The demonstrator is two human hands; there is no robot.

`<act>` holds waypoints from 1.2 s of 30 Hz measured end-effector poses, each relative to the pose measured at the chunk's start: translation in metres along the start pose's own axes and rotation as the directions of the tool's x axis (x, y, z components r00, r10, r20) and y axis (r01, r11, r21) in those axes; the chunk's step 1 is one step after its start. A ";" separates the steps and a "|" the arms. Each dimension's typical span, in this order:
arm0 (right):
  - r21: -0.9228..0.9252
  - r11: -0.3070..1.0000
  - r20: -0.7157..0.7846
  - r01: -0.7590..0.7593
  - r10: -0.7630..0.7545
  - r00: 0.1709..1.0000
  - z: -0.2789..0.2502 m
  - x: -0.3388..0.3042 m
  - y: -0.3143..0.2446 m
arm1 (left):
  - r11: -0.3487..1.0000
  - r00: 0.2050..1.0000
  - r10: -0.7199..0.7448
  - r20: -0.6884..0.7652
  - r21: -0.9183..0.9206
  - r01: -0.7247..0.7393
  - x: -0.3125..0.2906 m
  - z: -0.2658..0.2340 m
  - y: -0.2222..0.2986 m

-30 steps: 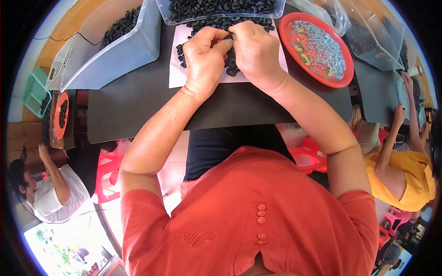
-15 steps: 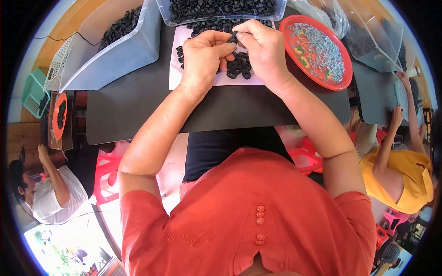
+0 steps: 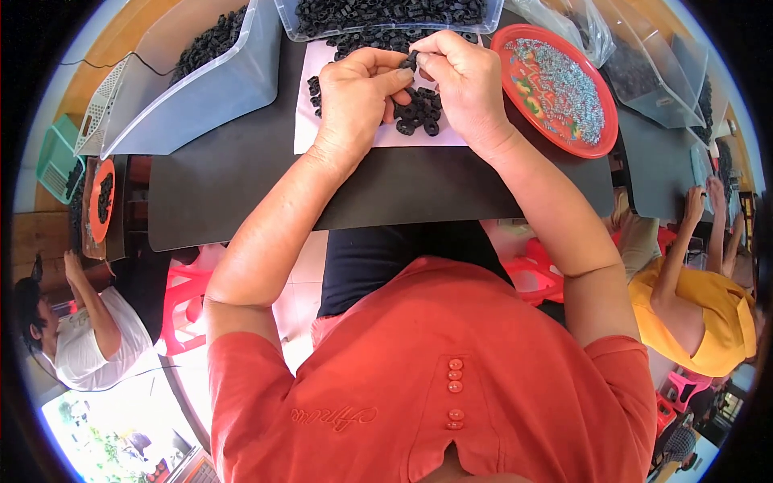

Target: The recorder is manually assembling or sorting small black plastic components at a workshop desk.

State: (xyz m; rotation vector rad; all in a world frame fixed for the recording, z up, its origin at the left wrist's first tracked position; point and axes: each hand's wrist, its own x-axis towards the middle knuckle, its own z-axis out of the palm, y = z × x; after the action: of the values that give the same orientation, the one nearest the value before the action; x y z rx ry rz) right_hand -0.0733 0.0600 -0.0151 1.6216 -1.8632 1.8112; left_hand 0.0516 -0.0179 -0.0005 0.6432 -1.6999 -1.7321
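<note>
Between my two hands, over a pale pink sheet (image 3: 309,137), is a small black ring-shaped part (image 3: 411,61). The thumb and fingers of my left hand (image 3: 360,90) pinch it from the left. My right hand (image 3: 465,84) has its thumb and forefinger closed at the part's upper right; whether a smaller piece sits in that pinch is hidden. Just below my fingers lies a loose pile of black ring-shaped parts (image 3: 419,113). More black parts (image 3: 315,92) rest left of my left hand, and others spread behind both hands.
A clear bin (image 3: 386,32) of black parts stands behind the sheet, a larger bin (image 3: 201,121) at left. On the right is a red plate (image 3: 600,143) of small silvery pieces, near a plastic bag (image 3: 592,36). Co-workers sit at left (image 3: 101,338) and right (image 3: 696,310).
My hands stay together around the black part, with only slight finger movement. The co-worker on the right has lowered one hand.
</note>
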 end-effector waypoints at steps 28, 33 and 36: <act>-0.253 0.933 0.018 0.257 -0.261 0.965 0.001 -0.003 -0.005 | 0.980 0.987 0.146 -0.068 0.143 -0.135 -0.005 0.004 -0.001; -0.205 0.940 -0.025 0.273 -0.284 0.958 0.004 -0.003 -0.004 | 0.990 0.999 0.052 -0.007 0.129 -0.051 -0.002 -0.001 0.006; -0.210 0.935 -0.029 0.287 -0.299 0.954 0.005 -0.006 -0.003 | 0.998 0.998 -0.039 0.047 0.058 0.036 0.000 -0.006 0.007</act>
State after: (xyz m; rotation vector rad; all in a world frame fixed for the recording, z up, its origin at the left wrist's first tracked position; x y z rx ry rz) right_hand -0.0659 0.0606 -0.0180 1.6460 -1.6161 1.4793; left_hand 0.0570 -0.0219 0.0059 0.6677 -1.7873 -1.7432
